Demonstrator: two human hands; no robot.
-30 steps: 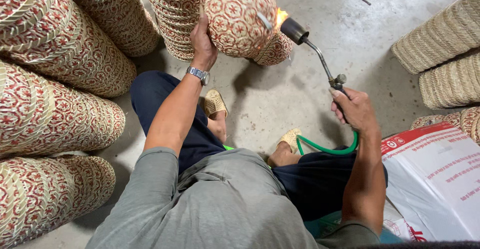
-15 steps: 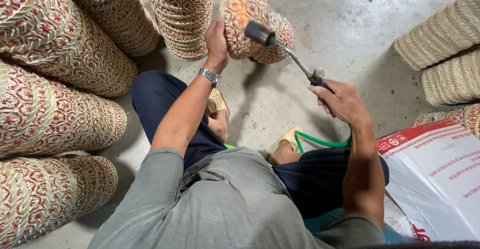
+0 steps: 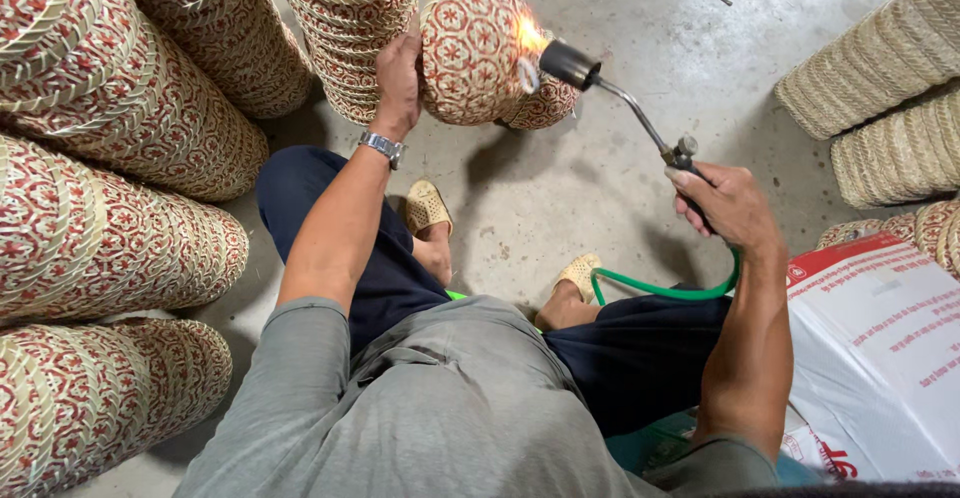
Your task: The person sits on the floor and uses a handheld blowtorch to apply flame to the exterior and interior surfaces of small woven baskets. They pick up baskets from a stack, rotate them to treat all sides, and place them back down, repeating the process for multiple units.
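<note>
Woven basket (image 3: 470, 48) in left hand (image 3: 398, 78); one torch (image 3: 620, 98) in right hand (image 3: 730, 203).

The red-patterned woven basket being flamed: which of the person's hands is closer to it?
Left. The left hand grips the basket at its side; the right hand stays off it, holding the torch handle lower right.

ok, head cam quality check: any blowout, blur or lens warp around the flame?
Head view: the torch flame clips to white-yellow against the woven basket; the rest is evenly lit, with soft shadows on the concrete floor. Both hands stay sharp. The wide lens bows the stacked baskets at the left edge.
</note>
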